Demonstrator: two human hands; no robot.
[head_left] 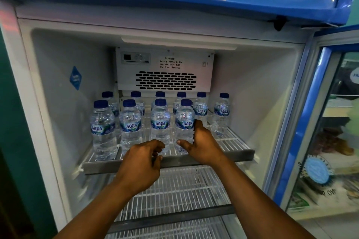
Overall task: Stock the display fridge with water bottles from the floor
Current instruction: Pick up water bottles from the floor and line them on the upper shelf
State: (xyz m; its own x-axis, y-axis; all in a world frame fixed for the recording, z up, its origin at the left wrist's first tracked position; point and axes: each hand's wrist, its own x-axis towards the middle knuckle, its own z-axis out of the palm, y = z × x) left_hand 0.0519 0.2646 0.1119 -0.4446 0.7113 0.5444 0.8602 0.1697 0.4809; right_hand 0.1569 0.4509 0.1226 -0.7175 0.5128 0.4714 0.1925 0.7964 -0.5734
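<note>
Several clear water bottles with blue caps and blue labels stand in two rows on the top wire shelf [239,148] of the open display fridge. My right hand [204,145] grips the rightmost bottle of the front row [184,120]: the thumb lies across its lower front and the fingers reach up its right side. That bottle stands upright on the shelf. My left hand [142,161] hovers at the shelf's front edge, just before the base of the neighbouring front bottle [160,120]. Its fingers are loosely curled and hold nothing.
A bare patch of the shelf shows to the right of the front row, in front of a back-row bottle [221,112]. A lower wire shelf [184,186] holds nothing. The fridge's glass door [318,122] stands open at the right. A fan housing [165,72] fills the back wall.
</note>
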